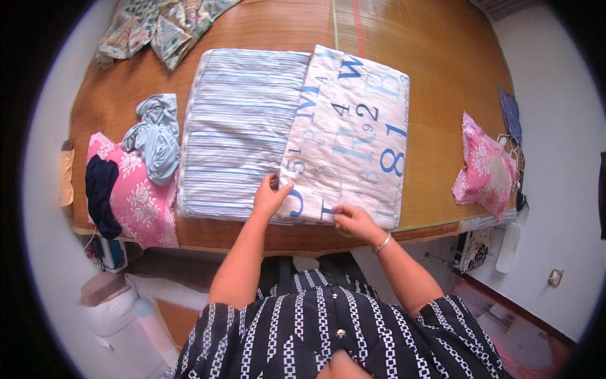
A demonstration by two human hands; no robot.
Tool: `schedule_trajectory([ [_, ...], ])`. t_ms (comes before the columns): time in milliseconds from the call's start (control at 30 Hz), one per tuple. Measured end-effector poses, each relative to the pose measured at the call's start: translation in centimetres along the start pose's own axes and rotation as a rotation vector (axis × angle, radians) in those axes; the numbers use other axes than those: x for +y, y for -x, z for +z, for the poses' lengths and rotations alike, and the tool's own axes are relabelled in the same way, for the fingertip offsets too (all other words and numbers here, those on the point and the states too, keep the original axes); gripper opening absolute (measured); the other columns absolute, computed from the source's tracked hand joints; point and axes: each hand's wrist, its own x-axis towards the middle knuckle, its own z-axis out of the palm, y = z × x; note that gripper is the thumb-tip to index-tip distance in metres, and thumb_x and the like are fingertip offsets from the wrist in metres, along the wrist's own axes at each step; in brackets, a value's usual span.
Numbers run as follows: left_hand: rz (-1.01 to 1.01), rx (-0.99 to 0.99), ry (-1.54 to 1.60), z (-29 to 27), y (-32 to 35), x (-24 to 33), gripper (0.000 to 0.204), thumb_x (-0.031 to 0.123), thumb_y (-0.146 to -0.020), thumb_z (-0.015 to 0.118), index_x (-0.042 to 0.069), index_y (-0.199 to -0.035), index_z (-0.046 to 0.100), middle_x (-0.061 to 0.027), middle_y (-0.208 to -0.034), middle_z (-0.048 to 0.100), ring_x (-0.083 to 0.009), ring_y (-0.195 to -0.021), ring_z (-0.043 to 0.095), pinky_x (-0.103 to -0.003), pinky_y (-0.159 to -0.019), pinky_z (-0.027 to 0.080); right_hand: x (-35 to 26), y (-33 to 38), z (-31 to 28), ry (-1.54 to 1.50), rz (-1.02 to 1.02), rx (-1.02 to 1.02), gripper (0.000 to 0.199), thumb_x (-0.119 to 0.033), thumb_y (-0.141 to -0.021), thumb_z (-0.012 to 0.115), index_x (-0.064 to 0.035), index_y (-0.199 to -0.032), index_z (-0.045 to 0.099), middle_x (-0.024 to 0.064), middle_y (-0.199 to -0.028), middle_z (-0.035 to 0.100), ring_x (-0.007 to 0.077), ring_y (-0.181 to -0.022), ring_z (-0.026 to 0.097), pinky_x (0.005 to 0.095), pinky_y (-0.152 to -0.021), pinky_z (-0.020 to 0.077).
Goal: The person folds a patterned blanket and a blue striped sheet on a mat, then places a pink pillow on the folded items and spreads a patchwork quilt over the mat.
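A blue-and-white striped pillow [240, 132] lies on a bamboo mat bed [435, 57]. A white pillowcase printed with blue letters and numerals [353, 132] covers its right half. My left hand [270, 197] pinches the pillowcase's near left corner where it meets the striped pillow. My right hand [355, 222], with a silver bracelet at the wrist, grips the pillowcase's near edge by the bed's front.
Left of the pillow lie a crumpled light-blue garment [156, 136], a pink floral pillow [136, 196] and a dark garment [101, 192]. Patterned cloth [158, 25] sits at the far left. A second pink pillow [486, 167] rests on the right edge.
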Motion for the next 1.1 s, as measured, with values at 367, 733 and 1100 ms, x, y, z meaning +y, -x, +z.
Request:
schedule_trajectory([
  [367,-0.413,0.065,0.286,-5.2,4.6,-4.8,0.028,0.027,-0.082,0.055,0.004,-0.098,0.053,-0.0079,-0.087,0.058,-0.0155,-0.081,0.057,-0.028,-0.062,0.046,-9.7,-7.9,2.9,-0.200,-0.480,0.091,0.036,-0.018,-0.082,0.054,0.0038,-0.110,0.050,0.0155,-0.106,0.056,0.0207,-0.099,0.054,0.0294,-0.084,0.0417],
  [733,-0.482,0.441,0.726,-17.3,3.5,-6.9,0.021,0.026,-0.083,0.057,0.009,-0.091,0.047,-0.0040,-0.084,0.051,-0.0174,-0.078,0.055,-0.032,-0.067,0.047,-12.9,-24.1,2.9,0.398,-0.164,0.826,0.059,-0.027,-0.068,0.060,0.0087,-0.110,0.040,0.0321,-0.109,0.046,0.0420,-0.102,0.046,0.0409,-0.089,0.0373],
  [1100,-0.689,-0.185,0.676,-17.7,4.9,-7.1,0.020,0.024,-0.085,0.054,0.008,-0.097,0.048,-0.0064,-0.090,0.056,-0.0176,-0.083,0.057,-0.031,-0.070,0.049,-14.1,-27.2,3.8,0.523,0.035,1.011,0.080,-0.042,-0.065,0.065,0.0088,-0.119,0.035,0.0303,-0.116,0.044,0.0379,-0.110,0.044,0.0387,-0.093,0.0355],
])
